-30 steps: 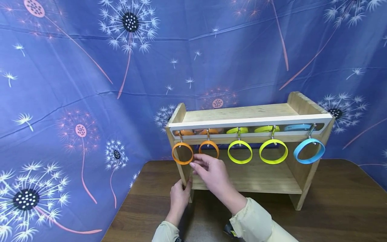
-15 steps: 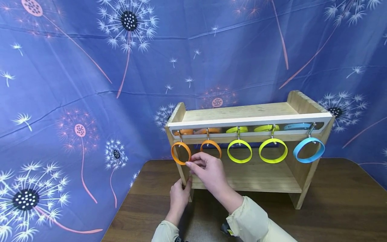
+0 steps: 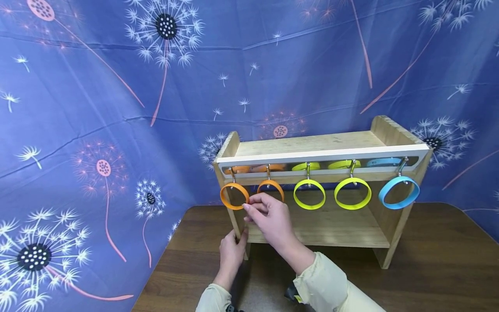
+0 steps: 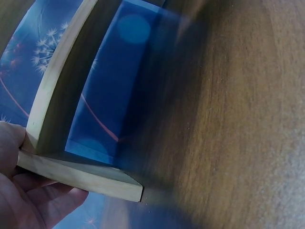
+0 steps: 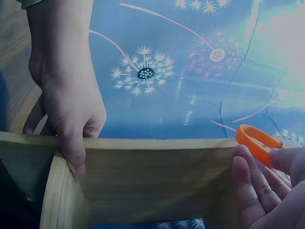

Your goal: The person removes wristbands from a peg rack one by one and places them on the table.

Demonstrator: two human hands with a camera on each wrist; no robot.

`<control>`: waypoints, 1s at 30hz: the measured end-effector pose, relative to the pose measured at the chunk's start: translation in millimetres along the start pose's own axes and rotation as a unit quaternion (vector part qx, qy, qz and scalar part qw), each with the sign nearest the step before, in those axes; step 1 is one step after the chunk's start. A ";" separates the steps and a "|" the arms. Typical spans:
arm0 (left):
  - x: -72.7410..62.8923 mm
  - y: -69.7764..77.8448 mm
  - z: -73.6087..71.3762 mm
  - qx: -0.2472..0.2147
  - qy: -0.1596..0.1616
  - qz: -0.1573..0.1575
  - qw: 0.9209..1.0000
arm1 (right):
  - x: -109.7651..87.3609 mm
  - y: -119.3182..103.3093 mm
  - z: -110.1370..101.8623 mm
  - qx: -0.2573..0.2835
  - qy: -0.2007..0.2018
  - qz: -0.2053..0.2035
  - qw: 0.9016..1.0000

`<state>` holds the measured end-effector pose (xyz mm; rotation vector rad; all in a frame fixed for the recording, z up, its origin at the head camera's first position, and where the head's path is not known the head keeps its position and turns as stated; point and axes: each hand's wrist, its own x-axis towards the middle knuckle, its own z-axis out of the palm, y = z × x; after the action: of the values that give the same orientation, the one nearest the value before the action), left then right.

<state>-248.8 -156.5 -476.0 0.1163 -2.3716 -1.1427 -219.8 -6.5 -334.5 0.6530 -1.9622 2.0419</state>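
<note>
A wooden shelf rack (image 3: 319, 234) has a white front rail (image 3: 323, 157) with rings hanging from metal hooks. My right hand (image 3: 273, 219) pinches the lower right edge of the leftmost orange ring (image 3: 230, 206) between thumb and fingers. In the right wrist view that orange ring (image 5: 252, 145) is partly hidden by the thumb. The second orange ring (image 3: 281, 193) hangs just behind the fingers. My left hand (image 3: 231, 251) grips the rack's left side panel; in the left wrist view, the hand (image 4: 28, 191) holds it where a shelf board meets the panel.
Right of the orange rings hang two yellow-green rings (image 3: 309, 208) and a blue ring (image 3: 397, 206). The rack stands on a brown wood table (image 3: 440, 242). Behind it hangs a blue dandelion-print cloth (image 3: 249, 78). A small dark object (image 3: 291, 292) lies by the right sleeve.
The right hand has come left onto the leftmost orange ring and now pinches its edge. That ring has swung slightly left, then back right. The left hand has stayed on the side panel.
</note>
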 end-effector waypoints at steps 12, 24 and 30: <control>-1.8 0.9 2.0 -0.009 -0.005 0.003 1.000 | -7.0 -3.7 -3.6 0.032 0.009 -0.014 0.999; 0.1 -2.7 0.6 -0.008 -0.011 0.002 1.000 | -27.4 -6.3 -15.1 0.030 -0.024 0.003 0.999; 0.5 -2.5 -1.4 0.002 -0.004 0.013 1.000 | -38.4 -7.3 -23.8 0.050 -0.019 0.014 0.998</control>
<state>-249.0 -159.3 -476.9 0.0822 -2.3765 -1.1284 -186.6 22.7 -346.1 0.6942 -1.9106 2.1720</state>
